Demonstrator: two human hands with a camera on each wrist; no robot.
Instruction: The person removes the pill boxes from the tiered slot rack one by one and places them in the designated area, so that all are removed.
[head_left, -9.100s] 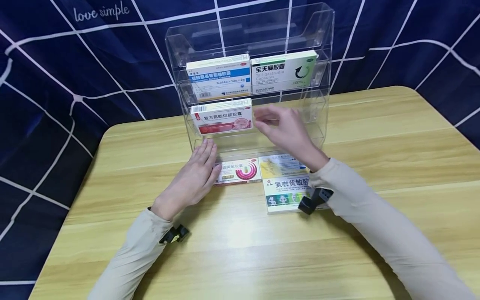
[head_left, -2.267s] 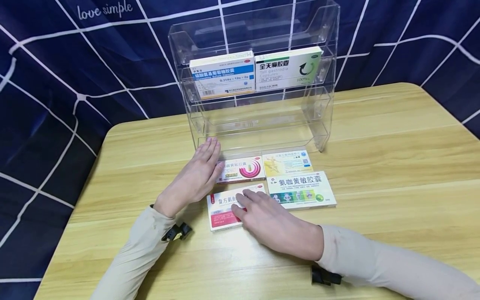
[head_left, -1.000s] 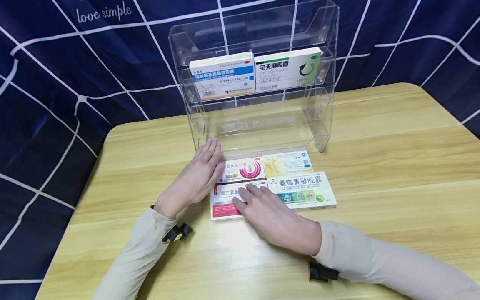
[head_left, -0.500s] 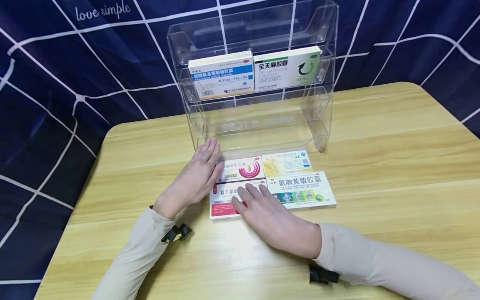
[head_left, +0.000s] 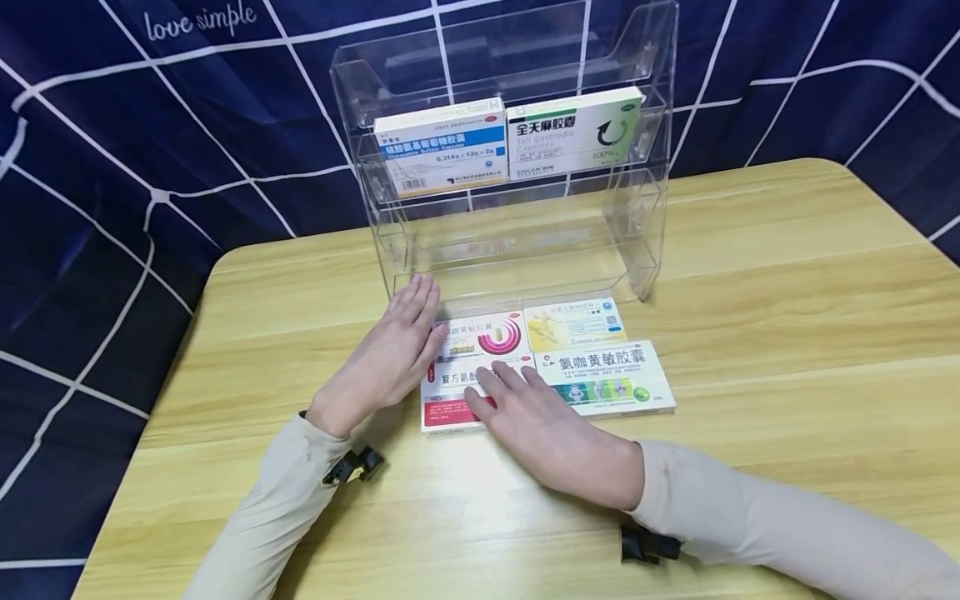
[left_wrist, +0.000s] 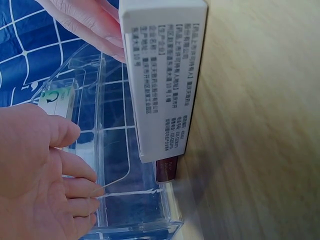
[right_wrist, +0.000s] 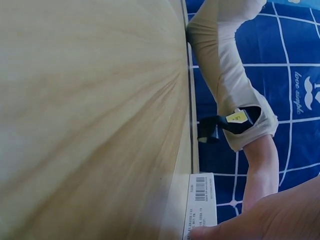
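In the head view my right hand (head_left: pixel 551 433) lies palm down on a red-and-white medicine box (head_left: pixel 450 412), fingertips on its top and covering its right part. The right wrist view shows a fingertip at the box's barcode end (right_wrist: pixel 201 200). My left hand (head_left: pixel 386 358) has straight fingers, their tips by the front left corner of a clear acrylic rack (head_left: pixel 525 279). Its thumb is beside a pink-ringed medicine box (head_left: pixel 491 336), whose left end it hides. A yellow medicine box (head_left: pixel 573 323) and a green-and-white medicine box (head_left: pixel 607 379) lie to the right.
On an upper rack tier stand a blue-and-white box (head_left: pixel 442 150) and a green-cornered box (head_left: pixel 573 133). The rack is on a wooden table (head_left: pixel 765 275), in front of a dark blue curtain (head_left: pixel 247 125) with white lines.
The red-and-white box has left the rack's lower tier and lies on the table. My right hand has slid it away from me, up against the pink-ringed box. The left hand stays in place.
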